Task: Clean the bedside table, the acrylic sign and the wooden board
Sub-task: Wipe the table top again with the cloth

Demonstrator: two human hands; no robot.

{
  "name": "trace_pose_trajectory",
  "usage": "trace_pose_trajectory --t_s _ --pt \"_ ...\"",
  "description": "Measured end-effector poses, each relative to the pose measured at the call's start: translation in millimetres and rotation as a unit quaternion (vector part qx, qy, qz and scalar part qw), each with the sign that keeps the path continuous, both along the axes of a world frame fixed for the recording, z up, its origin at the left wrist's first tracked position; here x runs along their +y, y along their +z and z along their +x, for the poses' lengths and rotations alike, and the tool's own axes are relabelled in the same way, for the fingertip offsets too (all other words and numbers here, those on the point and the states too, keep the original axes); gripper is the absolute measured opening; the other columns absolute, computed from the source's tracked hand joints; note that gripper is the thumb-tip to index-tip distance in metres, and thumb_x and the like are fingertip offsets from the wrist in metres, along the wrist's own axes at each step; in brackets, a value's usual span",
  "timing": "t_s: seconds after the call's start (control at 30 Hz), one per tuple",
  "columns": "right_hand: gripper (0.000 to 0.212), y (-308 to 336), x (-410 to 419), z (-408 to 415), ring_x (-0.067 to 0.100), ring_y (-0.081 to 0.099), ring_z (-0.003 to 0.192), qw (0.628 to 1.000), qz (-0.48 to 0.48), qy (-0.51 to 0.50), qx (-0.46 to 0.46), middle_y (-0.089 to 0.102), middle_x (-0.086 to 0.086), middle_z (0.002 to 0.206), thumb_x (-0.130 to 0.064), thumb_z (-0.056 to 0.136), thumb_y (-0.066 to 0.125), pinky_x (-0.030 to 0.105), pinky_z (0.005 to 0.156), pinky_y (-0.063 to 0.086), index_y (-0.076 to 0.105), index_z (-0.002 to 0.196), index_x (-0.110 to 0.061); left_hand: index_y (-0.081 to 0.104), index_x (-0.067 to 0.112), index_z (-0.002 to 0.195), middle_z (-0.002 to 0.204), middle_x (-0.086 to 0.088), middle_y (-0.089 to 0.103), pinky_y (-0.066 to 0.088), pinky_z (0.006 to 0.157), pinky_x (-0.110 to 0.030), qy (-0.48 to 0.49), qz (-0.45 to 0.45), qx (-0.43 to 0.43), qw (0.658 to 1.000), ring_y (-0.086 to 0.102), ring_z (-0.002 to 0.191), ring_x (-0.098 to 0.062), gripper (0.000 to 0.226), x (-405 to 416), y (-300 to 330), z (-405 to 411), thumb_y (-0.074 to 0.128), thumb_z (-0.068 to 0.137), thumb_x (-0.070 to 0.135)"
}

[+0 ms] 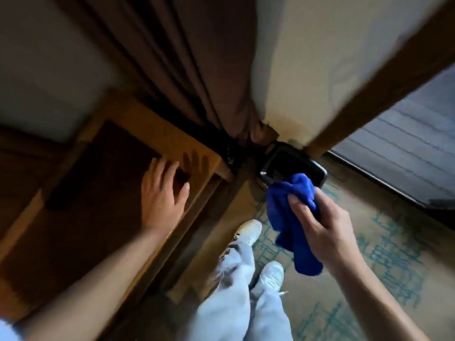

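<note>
I see the bedside table [152, 134] at my left: a wooden top with a lighter rim around a dark brown inset panel, blurred. The bunched blue cloth [293, 217] hangs beside it, above the floor.

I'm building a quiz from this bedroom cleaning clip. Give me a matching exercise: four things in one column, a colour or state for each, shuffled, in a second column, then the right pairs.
Things:
1. cloth
2. left hand
3. bin
4. shoes

Colour or state:
A. black, standing on the floor by the curtain
B. white
C. blue, gripped in the right hand
D. fingers spread over the wooden bedside table

Pairs: 1-C, 2-D, 3-A, 4-B
</note>
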State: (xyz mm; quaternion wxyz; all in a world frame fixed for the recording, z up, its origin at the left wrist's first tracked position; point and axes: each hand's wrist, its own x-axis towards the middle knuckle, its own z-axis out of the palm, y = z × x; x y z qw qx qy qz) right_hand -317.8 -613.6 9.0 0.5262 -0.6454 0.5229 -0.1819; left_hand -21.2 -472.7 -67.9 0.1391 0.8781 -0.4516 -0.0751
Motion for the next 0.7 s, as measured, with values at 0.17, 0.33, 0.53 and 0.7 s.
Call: trace_pose_trajectory --t_s 0.17,0.33,0.53,0.7 --pt "0.045 10 -27 118 0.002 0.049 0.059 0.986 -0.055 0.158 0.017 0.062 0.002 0.065 -0.048 0.092 0.051 0.027 0.061 0.046 0.063 0.084 -0.005 0.035 0.02 0.153 0.166 -0.01 0.023 0.018 0.123 -0.06 0.151 0.128 -0.024 0.98 0.015 0.155 -0.033 0.064 79 -33 74 0.032 0.099 0.054" --pt "0.047 10 -31 237 0.02 0.055 0.085 0.953 -0.151 0.263 0.022 0.07 0.022 0.087 -0.043 0.097 0.05 0.025 0.066 0.032 0.07 0.094 0.0 0.029 0.018 0.156 0.168 -0.013 0.018 0.012 0.124 -0.059 0.215 0.144 0.004 0.966 0.012 0.156 -0.034 0.073 128 -73 121 0.022 0.098 0.062" --pt "0.039 -27 -25 359 0.035 0.067 0.1 0.938 -0.222 0.266 -0.01 0.072 0.023 0.103 -0.037 0.098 0.054 0.025 0.08 0.042 0.068 0.103 -0.001 0.023 0.02 0.159 0.17 -0.009 0.011 0.008 0.126 -0.055 0.208 0.148 -0.015 0.967 0.004 0.157 -0.03 0.071 140 -101 136 0.029 0.1 0.06" --pt "0.052 -62 -25 431 0.033 0.058 0.125 0.943 -0.151 0.296 0.023 0.064 0.024 0.128 -0.042 0.099 0.055 0.034 0.107 0.041 0.059 0.129 0.0 0.026 0.02 0.159 0.17 -0.009 0.012 0.01 0.125 -0.057 0.204 0.145 -0.001 0.968 0.004 0.158 -0.03 0.071 142 -101 137 0.04 0.1 0.056"
